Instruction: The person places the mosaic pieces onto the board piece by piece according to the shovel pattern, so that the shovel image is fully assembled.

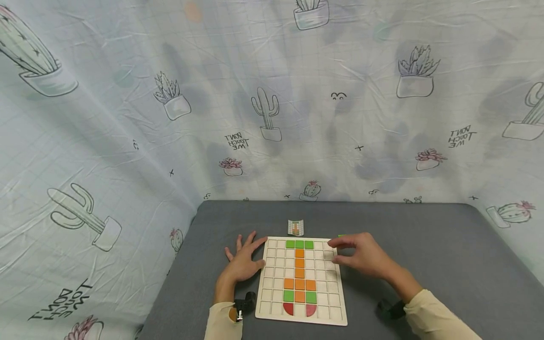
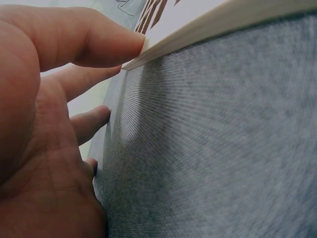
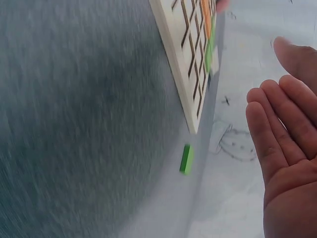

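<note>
A pale wooden grid board [image 1: 272,264] lies on the grey table. Green squares [image 1: 299,244] form its far row, above a column of orange squares [image 1: 299,263], which widens near the bottom between further green squares. Two red rounded pieces [image 1: 288,309] sit in the nearest filled row. My left hand [image 1: 243,263] touches the board's left edge with thumb and index finger, the other fingers spread. Over the far right corner is my right hand [image 1: 366,255], thumb and fingers apart, holding nothing visible. A loose green block [image 3: 186,159] lies beyond that corner, mostly hidden in the head view.
A small printed card [image 1: 295,227] with a grid pattern lies just past the board's far edge. The grey table [image 1: 195,283] extends to both sides. A cactus-print cloth [image 1: 323,141] hangs behind and at the sides.
</note>
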A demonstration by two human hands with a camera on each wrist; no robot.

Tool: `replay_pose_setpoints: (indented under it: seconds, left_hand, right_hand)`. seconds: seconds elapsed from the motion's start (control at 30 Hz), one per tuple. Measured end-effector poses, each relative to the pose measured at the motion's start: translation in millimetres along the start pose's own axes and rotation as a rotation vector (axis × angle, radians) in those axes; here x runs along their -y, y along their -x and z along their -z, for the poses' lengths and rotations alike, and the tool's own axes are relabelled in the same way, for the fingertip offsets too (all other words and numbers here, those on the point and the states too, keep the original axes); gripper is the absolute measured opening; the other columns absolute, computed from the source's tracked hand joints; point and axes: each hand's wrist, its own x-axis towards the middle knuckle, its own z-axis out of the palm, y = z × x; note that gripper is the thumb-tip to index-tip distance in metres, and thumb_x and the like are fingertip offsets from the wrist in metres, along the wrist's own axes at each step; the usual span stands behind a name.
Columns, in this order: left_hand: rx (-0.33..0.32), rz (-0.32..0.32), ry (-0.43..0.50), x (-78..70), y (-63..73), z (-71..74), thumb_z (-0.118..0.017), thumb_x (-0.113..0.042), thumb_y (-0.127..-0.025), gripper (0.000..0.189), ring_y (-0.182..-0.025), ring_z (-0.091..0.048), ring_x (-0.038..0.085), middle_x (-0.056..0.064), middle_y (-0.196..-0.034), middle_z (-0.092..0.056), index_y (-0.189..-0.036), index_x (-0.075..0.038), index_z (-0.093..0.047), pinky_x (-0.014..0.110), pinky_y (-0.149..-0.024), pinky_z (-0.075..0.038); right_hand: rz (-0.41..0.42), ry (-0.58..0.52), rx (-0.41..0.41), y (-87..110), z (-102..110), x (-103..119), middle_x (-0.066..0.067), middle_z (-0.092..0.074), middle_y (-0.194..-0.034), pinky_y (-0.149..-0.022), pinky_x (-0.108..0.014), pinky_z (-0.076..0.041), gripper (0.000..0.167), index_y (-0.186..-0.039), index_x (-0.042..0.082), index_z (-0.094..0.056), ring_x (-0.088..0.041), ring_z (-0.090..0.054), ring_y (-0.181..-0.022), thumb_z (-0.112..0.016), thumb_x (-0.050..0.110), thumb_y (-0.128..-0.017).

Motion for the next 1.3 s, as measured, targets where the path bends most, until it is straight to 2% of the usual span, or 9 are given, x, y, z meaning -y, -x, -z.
replay_pose_setpoints:
  seconds: [0.17,0.43,0.57,0.77,0.97,1.3]
  left_hand:
    - [-0.001,-0.004,0.007,-0.4,-0.7,0.6,-0.073,-0.007,-0.091,0.071,-0.167,0.006,0.058,0.021,-0.180,-0.026,-0.160,-0.019,-0.059,0.086,-0.115,0.026]
    - [0.002,-0.010,0.008,-1.1,0.4,1.7,-0.073,-0.007,-0.092,0.071,-0.167,0.007,0.058,0.022,-0.180,-0.026,-0.160,-0.019,-0.059,0.086,-0.115,0.025]
    - [-0.001,-0.008,0.008,-1.5,0.3,1.6,-0.073,-0.007,-0.092,0.071,-0.167,0.007,0.058,0.022,-0.180,-0.026,-0.160,-0.019,-0.059,0.086,-0.115,0.025]
    - [-0.004,-0.006,0.011,-1.2,0.0,1.1,-0.073,-0.006,-0.091,0.071,-0.167,0.006,0.059,0.022,-0.180,-0.027,-0.160,-0.018,-0.059,0.086,-0.115,0.025]
    - [-0.009,-0.007,0.004,-0.8,1.8,0.4,-0.074,-0.007,-0.092,0.071,-0.166,0.007,0.059,0.022,-0.180,-0.026,-0.160,-0.018,-0.059,0.086,-0.115,0.025]
    - [-0.014,-0.012,0.001,-1.9,6.5,-1.8,-0.074,-0.008,-0.092,0.070,-0.166,0.006,0.059,0.022,-0.180,-0.027,-0.160,-0.019,-0.059,0.087,-0.115,0.024]
  right_hand:
    - [-0.055,0.002,-0.026,-1.1,8,-11,-0.007,-0.083,-0.123,-0.095,-0.052,-0.065,0.040,-0.128,0.008,-0.081,-0.027,-0.081,-0.109,-0.090,0.017,-0.091]
    - [-0.094,-0.005,-0.045,-2.0,18,-28,-0.008,-0.082,-0.124,-0.097,-0.052,-0.065,0.041,-0.129,0.006,-0.080,-0.031,-0.080,-0.112,-0.090,0.019,-0.092]
    - [-0.116,0.009,-0.055,-1.4,22,-39,-0.006,-0.082,-0.124,-0.096,-0.049,-0.066,0.042,-0.130,0.008,-0.080,-0.027,-0.079,-0.112,-0.090,0.024,-0.092]
    - [-0.120,0.025,-0.084,-1.6,23,-55,-0.005,-0.083,-0.122,-0.092,-0.041,-0.067,0.041,-0.129,0.008,-0.081,-0.025,-0.080,-0.110,-0.091,0.021,-0.091]
    - [-0.127,0.055,-0.106,-3.1,22,-62,-0.005,-0.083,-0.120,-0.091,-0.043,-0.067,0.040,-0.127,0.005,-0.081,-0.027,-0.081,-0.109,-0.091,0.017,-0.090]
    - [-0.131,0.093,-0.087,-8.4,17,-73,-0.006,-0.083,-0.120,-0.090,-0.042,-0.066,0.039,-0.128,0.006,-0.080,-0.025,-0.080,-0.108,-0.089,0.015,-0.091]
